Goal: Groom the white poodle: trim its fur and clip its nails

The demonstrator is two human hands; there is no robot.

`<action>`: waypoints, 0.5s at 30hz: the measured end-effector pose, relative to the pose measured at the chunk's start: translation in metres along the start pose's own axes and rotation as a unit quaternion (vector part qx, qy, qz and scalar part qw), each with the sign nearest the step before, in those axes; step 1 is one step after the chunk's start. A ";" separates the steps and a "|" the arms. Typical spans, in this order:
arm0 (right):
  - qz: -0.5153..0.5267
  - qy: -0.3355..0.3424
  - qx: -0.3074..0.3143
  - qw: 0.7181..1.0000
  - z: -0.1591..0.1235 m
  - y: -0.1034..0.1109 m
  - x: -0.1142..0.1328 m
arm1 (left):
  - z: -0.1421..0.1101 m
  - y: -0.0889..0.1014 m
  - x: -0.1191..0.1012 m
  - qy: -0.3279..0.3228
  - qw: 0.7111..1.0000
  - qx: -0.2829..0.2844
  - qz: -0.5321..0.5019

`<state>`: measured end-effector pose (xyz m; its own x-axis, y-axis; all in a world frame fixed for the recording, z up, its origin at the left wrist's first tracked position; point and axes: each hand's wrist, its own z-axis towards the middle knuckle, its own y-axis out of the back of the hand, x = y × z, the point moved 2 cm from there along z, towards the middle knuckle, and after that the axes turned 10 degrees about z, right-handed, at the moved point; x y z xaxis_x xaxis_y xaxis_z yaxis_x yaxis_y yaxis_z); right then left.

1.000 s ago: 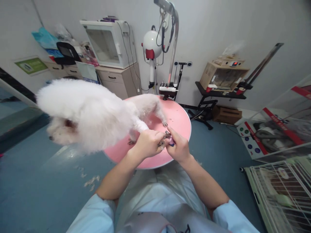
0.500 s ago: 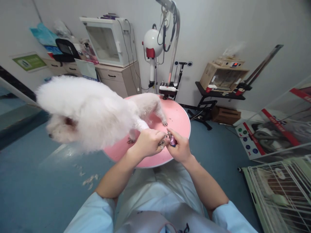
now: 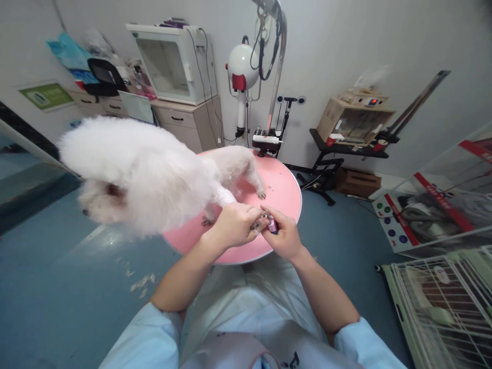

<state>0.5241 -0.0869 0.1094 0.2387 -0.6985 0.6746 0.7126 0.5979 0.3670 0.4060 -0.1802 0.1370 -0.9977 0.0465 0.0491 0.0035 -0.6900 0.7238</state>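
Note:
A fluffy white dog stands on the round pink grooming table, its head turned to the left. My left hand is closed around one of its legs near the foot, and the dark-padded paw shows at my fingertips. In my right hand are small nail clippers with a purple handle. Their metal head lies right at the paw, partly hidden by my fingers, so I cannot see whether the blades touch a nail.
A curved metal grooming arm with hanging loops rises behind the table, beside a tool holder. A white dryer stands at the back. Cut fur lies on the floor at left, and a wire cage stands at right.
The dog's head has shifted slightly to the right. My right hand has turned the clippers a little at the paw, while my left hand keeps its hold.

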 end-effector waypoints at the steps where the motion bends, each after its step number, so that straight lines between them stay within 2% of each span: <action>1: -0.016 0.009 -0.012 1.000 0.000 0.001 0.000 | 0.000 0.000 0.000 0.004 1.000 0.004 -0.002; 4: -0.094 0.075 -0.063 0.991 -0.001 0.005 0.001 | 0.000 -0.001 0.002 0.023 0.999 0.031 -0.013; 8: -0.236 0.208 -0.072 0.947 0.000 0.011 0.006 | 0.001 0.001 0.001 0.033 0.995 0.089 -0.016; 10: -0.269 0.236 -0.060 0.932 0.001 0.014 0.009 | 0.003 0.002 0.000 0.035 0.993 0.115 -0.014; 15: -0.294 0.258 -0.044 0.919 0.006 0.016 0.015 | 0.004 0.003 -0.001 0.042 0.987 0.156 -0.010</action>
<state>0.5353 -0.0851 0.1291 0.0594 -0.9979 -0.0264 0.8638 0.0381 0.5024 0.4074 -0.1795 0.1416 -0.9998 -0.0102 -0.0151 -0.0092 -0.4324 0.9016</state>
